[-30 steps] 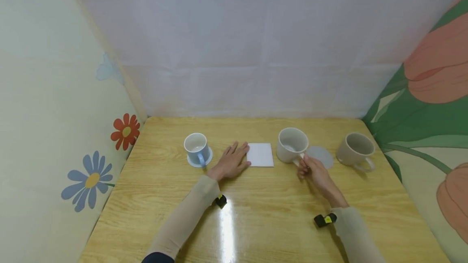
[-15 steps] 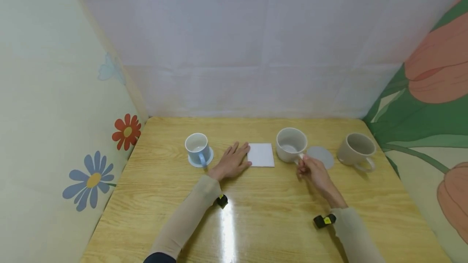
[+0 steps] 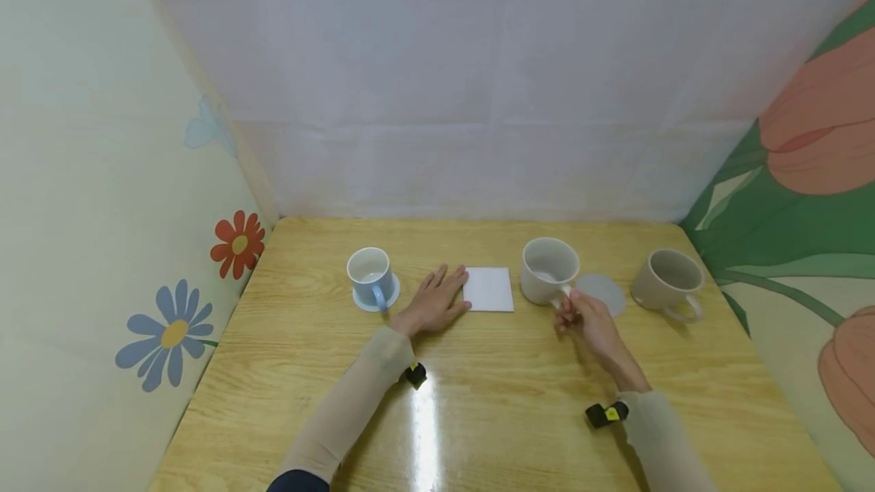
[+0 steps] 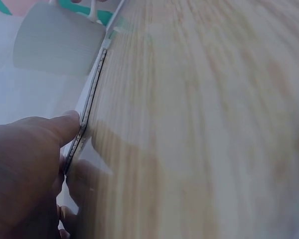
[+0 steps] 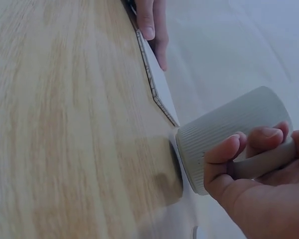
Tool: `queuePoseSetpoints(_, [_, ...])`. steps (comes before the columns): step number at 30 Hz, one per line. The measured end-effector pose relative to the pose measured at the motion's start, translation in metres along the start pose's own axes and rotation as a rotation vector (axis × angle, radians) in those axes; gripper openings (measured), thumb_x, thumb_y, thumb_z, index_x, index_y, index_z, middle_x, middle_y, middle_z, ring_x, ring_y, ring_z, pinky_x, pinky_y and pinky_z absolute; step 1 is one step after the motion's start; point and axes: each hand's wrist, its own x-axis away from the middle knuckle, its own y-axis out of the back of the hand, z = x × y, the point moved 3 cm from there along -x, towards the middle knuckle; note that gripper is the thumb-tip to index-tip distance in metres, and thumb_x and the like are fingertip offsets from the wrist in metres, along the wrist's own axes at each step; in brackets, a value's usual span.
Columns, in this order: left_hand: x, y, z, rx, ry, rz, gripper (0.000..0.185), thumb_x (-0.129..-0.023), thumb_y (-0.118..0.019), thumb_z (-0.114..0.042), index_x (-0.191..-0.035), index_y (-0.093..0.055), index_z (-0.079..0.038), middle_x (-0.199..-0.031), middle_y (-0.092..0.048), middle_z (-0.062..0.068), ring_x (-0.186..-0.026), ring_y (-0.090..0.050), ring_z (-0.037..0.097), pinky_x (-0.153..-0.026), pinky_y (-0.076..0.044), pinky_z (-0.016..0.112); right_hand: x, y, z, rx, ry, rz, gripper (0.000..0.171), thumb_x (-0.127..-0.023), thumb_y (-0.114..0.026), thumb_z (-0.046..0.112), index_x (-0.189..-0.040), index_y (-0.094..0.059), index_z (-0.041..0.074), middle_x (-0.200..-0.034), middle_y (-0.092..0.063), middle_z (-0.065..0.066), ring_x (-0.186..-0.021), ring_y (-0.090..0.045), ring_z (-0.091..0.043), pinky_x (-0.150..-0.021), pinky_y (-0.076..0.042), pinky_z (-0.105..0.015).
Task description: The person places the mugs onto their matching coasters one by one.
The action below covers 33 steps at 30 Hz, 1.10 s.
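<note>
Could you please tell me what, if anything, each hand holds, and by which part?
The right hand holds the middle mug by its handle; the left hand grips nothing, only touching the square coaster.

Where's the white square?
In the head view, the white square lies on the table, right of the left hand touching it and left of the mug the right hand holds.
</note>
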Motion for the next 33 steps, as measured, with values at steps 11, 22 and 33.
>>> queuePoseSetpoints(11, [-0.004,-0.007,0.010,0.036,-0.021,-0.020,0.072,-0.113,-0.046,-0.048,-0.171,-0.022,-0.012,-0.180,-0.012,0.002,-0.167,0.001,0.037,-0.136,0.003,0.054,0.001,0.000,0.007,-0.001,0.030,-0.014,0.046,-0.119,-0.033,0.023,-0.094,-0.057,-0.008,-0.089,-0.060,-0.001,-0.083,-0.063,-0.014,-0.071,-0.058,-0.027])
queuePoseSetpoints(22, [-0.004,-0.010,0.011,0.017,-0.018,-0.016,0.072,-0.113,-0.043,-0.048,-0.172,-0.020,-0.013,-0.181,-0.009,0.001,-0.168,0.002,0.035,-0.136,0.003,0.054,0.002,-0.001,0.012,-0.069,0.057,-0.030,0.044,-0.118,-0.036,0.024,-0.089,-0.056,-0.002,-0.083,-0.056,0.000,-0.081,-0.062,-0.013,-0.072,-0.057,-0.025])
queuePoseSetpoints(33, [-0.005,-0.010,0.013,-0.005,-0.007,-0.004,0.073,-0.113,-0.044,-0.050,-0.172,-0.019,-0.016,-0.181,-0.009,-0.001,-0.168,0.002,0.033,-0.136,0.003,0.052,0.003,-0.007,0.021,-0.088,0.077,-0.002,0.043,-0.119,-0.034,0.026,-0.089,-0.052,0.000,-0.082,-0.051,0.000,-0.081,-0.057,-0.011,-0.073,-0.056,-0.025])
